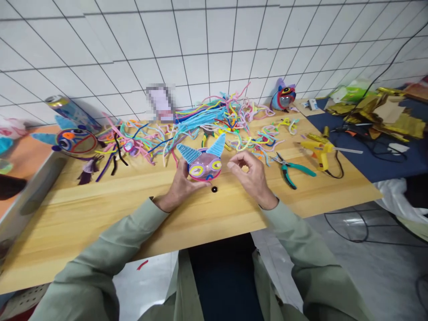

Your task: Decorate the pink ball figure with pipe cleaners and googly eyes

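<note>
My left hand (180,187) is closed on the lower left edge of an animal-head craft (204,166). The craft has a clear front, yellow-rimmed eyes and two blue pipe-cleaner ears. To its right, my right hand (249,174) is raised with thumb and forefinger pinched together, apart from the craft. Whatever sits between those fingertips, if anything, is too small to make out. Just below the craft, a small black ring (214,189) lies on the wooden table (214,218).
A pile of colourful pipe cleaners (200,118) spreads along the wall. Pliers (292,169) and a yellow glue gun (319,154) lie at right. Similar crafts stand at left (75,140) and back right (283,96). A drink can (72,111) leans at far left.
</note>
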`<control>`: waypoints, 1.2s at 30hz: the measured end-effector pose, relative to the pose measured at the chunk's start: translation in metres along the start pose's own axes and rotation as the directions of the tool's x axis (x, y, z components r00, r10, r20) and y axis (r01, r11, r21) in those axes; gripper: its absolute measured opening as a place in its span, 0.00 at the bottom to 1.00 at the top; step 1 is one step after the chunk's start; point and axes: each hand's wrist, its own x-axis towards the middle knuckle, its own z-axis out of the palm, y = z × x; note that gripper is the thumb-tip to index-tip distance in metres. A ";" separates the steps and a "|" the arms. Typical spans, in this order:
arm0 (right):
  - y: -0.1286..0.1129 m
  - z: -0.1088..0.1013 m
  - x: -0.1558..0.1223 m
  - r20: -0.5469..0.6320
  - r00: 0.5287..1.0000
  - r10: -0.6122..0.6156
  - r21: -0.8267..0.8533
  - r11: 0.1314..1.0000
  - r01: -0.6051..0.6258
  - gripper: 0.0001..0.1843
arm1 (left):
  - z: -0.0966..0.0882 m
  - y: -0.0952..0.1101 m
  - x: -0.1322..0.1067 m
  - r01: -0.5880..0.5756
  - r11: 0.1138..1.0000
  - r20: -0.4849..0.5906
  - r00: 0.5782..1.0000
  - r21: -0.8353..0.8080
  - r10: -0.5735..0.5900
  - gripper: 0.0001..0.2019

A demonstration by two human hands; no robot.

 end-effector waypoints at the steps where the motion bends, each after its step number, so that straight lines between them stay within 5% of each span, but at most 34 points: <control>1: -0.002 0.000 0.001 0.011 1.000 -0.021 -0.041 0.999 0.021 0.08 | 0.000 -0.002 -0.002 -0.016 0.999 -0.016 1.000 0.041 0.017 0.52; 8: 0.000 0.011 -0.001 0.025 0.994 -0.103 -0.231 0.967 0.106 0.08 | 0.003 -0.007 -0.005 -0.155 0.968 -0.027 0.986 0.198 0.164 0.53; 17: 0.005 0.013 -0.003 0.041 0.988 -0.146 -0.282 0.947 0.152 0.10 | 0.006 -0.002 -0.006 -0.171 0.971 -0.017 0.984 0.168 0.176 0.50; 27: 0.009 0.014 -0.006 0.034 0.986 -0.165 -0.324 0.931 0.167 0.10 | 0.008 -0.001 -0.008 -0.072 0.986 -0.004 0.997 0.151 0.073 0.54; 36: 0.006 0.009 -0.007 0.026 0.984 -0.177 -0.225 0.958 0.178 0.09 | 0.011 0.002 -0.006 0.051 0.997 -0.015 0.999 -0.056 -0.052 0.55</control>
